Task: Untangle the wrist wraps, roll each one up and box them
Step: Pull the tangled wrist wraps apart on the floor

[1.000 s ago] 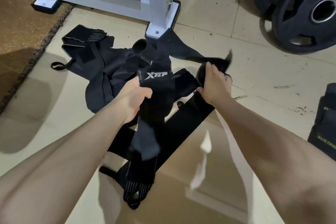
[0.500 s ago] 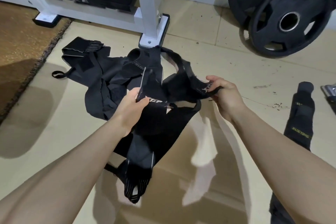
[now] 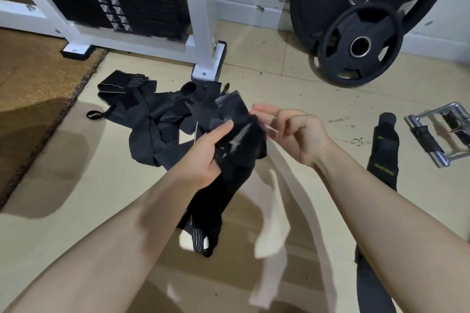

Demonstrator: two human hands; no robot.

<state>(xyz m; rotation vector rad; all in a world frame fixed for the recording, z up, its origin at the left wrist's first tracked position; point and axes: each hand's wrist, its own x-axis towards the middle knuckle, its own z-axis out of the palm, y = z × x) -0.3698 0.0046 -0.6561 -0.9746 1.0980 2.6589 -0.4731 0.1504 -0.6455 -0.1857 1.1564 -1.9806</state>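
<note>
Head view showed the left hand [image 3: 203, 157] gripping a tangled wrist wrap [image 3: 241, 145] above the floor [image 3: 76, 185]; the right hand [image 3: 297, 134], fingers loosely curled and empty, should tease one strand free gently.

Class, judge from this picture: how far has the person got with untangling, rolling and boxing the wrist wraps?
Done: nothing; no rolled wrap or box shows. In hand: the left hand grips one black wrap while the right hand, fingers curled, is beside it. Left: the tangled pile on the floor, a separate wrap lying flat, then all rolling and boxing.
</note>
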